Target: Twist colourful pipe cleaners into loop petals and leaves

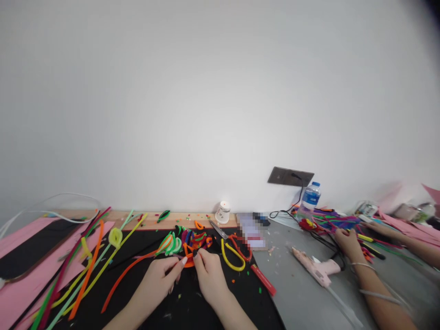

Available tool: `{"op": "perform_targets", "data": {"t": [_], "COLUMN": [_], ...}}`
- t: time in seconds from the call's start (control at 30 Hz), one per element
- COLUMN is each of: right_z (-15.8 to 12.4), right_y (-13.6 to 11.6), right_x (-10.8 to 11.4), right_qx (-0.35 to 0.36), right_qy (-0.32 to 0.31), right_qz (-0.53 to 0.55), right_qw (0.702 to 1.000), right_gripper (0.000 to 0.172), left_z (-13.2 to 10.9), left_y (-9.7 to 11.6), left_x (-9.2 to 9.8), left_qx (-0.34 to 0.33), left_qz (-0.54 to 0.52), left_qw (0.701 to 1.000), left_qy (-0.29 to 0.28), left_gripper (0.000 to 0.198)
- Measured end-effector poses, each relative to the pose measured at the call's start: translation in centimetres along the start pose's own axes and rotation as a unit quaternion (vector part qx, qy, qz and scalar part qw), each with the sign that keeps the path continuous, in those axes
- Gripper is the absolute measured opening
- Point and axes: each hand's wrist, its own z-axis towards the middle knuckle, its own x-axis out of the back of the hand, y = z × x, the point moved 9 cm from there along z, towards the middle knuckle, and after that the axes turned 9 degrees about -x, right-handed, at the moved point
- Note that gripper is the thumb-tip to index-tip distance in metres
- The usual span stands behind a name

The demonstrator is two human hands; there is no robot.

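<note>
My left hand [161,277] and my right hand [208,272] meet over a black mat [192,307], fingertips pinched together on an orange pipe cleaner piece [188,257]. Just beyond them lies a cluster of bent pipe cleaner loops [187,240] in green, orange, blue and red. A long orange pipe cleaner [120,279] trails left from under my left hand. Scissors [230,250] with yellow and red handles lie right of my right hand.
Long pipe cleaners [82,275] fan across pink sheets [20,288] at left. A small white jar [222,212] stands by the wall. On the grey table a pink glue gun [318,268], a water bottle [311,197], and another person's hands [347,243] among more pipe cleaners.
</note>
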Motion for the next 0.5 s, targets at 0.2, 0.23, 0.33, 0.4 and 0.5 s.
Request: {"op": "perform_targets", "data": {"t": [0.2, 0.23, 0.33, 0.4, 0.5], "right_z": [0.0, -0.1, -0.2, -0.4, -0.5], "right_y": [-0.1, -0.2, -0.4, -0.6, -1.0], "right_x": [-0.1, -0.1, -0.1, -0.1, -0.2], "right_qx": [0.013, 0.017, 0.028, 0.041, 0.059], "right_qy": [0.000, 0.002, 0.016, 0.030, 0.042], "right_qz": [-0.029, -0.040, -0.087, -0.126, -0.165], "right_qw": [0.999, 0.999, 0.996, 0.991, 0.984], "right_gripper": [0.032, 0.031, 0.029, 0.027, 0.024], "left_z": [-0.3, -0.3, -0.2, 0.0, 0.1], "left_y": [0.0, -0.1, -0.1, 0.3, 1.2], "left_x": [0.4, 0.5, 0.8, 1.1, 1.5], "left_qx": [0.012, 0.013, 0.000, -0.024, -0.063], "left_qz": [-0.003, 0.002, 0.039, 0.079, 0.134], "left_qw": [1.000, 1.000, 0.999, 0.996, 0.989], "left_qy": [0.005, 0.006, 0.011, 0.017, 0.028], "left_gripper": [0.044, 0.044, 0.042, 0.040, 0.038]}}
